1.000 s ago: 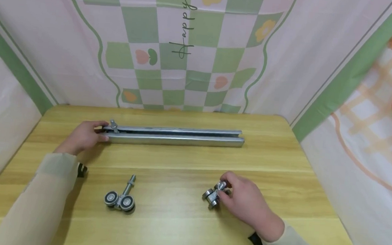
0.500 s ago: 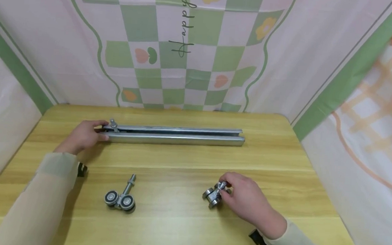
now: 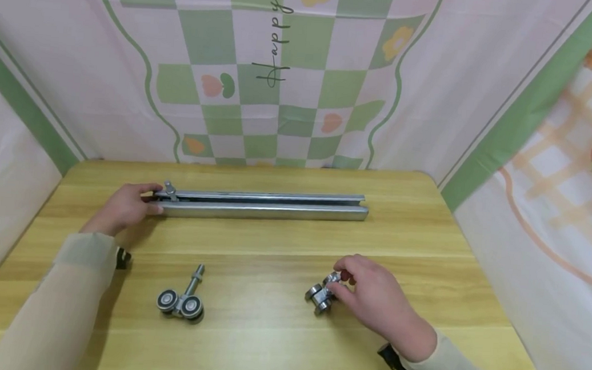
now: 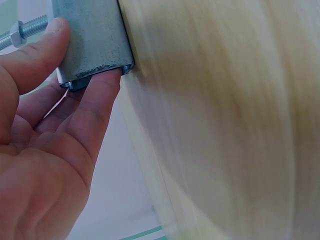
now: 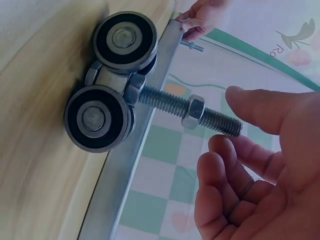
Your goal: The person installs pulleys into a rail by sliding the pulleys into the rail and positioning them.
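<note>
A metal rail [image 3: 268, 210] with a slot along its top lies across the table's back half. My left hand [image 3: 126, 206] holds its left end; in the left wrist view the thumb is on one face of the rail [image 4: 95, 40] and a finger reaches into its end. A bolt [image 3: 170, 190] with a nut sticks up from the slot beside that hand. Near my right hand [image 3: 377, 299] a wheeled trolley [image 3: 320, 298] rests on its wheels. The right wrist view shows thumb and fingers parted around the threaded bolt [image 5: 217, 121], the thumb off it.
A second wheeled trolley [image 3: 180, 303] lies on the left front of the wooden table [image 3: 259, 343], its bolt pointing to the back. Patterned cloth [image 3: 306, 42] hangs behind the table and at both sides.
My right fingers have loosened from the trolley's bolt and spread slightly, while the trolley stays in place. The left hand and rail hold their positions.
</note>
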